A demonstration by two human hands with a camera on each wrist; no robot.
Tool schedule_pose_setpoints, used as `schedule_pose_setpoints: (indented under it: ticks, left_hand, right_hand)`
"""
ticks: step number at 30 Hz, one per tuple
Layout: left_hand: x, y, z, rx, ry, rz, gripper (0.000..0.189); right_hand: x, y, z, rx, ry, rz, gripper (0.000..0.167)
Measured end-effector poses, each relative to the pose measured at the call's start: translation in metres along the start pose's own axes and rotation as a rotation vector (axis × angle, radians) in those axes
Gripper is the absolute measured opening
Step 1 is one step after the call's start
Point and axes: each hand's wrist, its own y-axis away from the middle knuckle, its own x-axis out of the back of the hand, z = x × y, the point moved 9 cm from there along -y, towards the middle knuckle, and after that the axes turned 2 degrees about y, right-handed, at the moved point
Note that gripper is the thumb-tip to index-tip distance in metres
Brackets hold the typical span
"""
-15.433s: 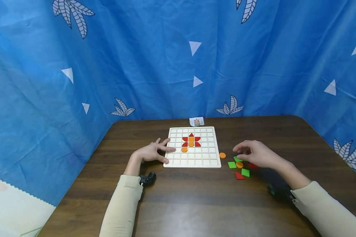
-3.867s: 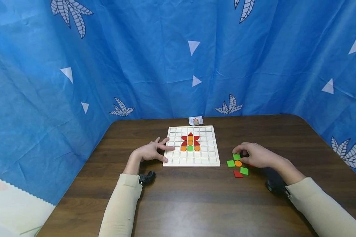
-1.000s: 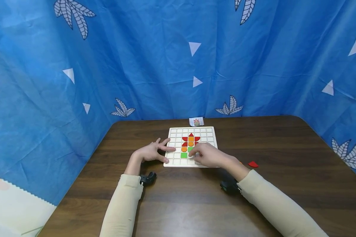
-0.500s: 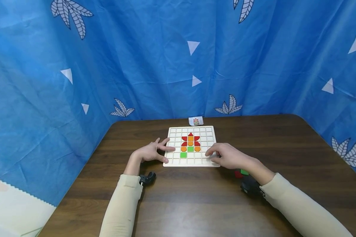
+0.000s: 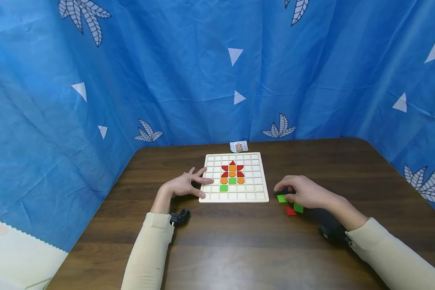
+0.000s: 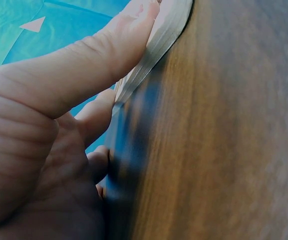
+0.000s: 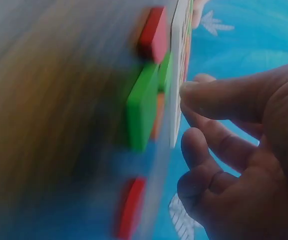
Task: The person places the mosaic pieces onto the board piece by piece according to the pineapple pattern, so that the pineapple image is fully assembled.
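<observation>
The white gridded board (image 5: 253, 189) lies on the table with a pattern of red, orange and green pieces on it. A green square (image 5: 223, 188) sits at the pattern's lower left, diagonally below another green square (image 5: 232, 181). My left hand (image 5: 183, 186) rests at the board's left edge with fingers spread, thumb by the near corner. Right of the board, my right hand (image 5: 306, 192) hovers over loose pieces, thumb and fingertips apart. Under or beside it lie a green tile (image 5: 282, 198), a second green tile (image 5: 298, 208) and a red piece (image 5: 291, 211). An orange piece (image 7: 158, 117) shows in the right wrist view.
A small printed picture card (image 5: 239, 149) lies just behind the board. Another red piece (image 7: 131, 207) appears low in the right wrist view. Blue patterned cloth (image 5: 188, 80) hangs beyond the wooden table (image 5: 235, 241).
A green square has been added at the pattern's lower left since 3.9 s ago. My right hand has moved right from the board to the loose pieces. My left hand stays put.
</observation>
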Motion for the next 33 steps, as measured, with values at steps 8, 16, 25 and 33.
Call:
schedule_pose_setpoints:
  ticks: [8,16,25,33]
  left_hand:
    - [0.000,-0.001,0.002,0.009,-0.008,-0.001,0.060]
    - [0.000,-0.001,-0.001,0.019,0.000,0.002,0.061]
    - [0.000,-0.001,-0.002,0.014,0.001,0.006,0.061]
    - [-0.001,-0.001,-0.001,0.001,-0.018,0.002,0.062]
  right_hand:
    - [0.006,0.013,0.019,0.045,0.041,-0.019,0.028]
    - [0.005,0.017,0.022,0.103,0.050,-0.058,0.028]
    - [0.005,0.015,0.021,0.081,0.082,-0.044,0.024]
    - [0.004,0.015,0.029,0.026,0.091,-0.033,0.025]
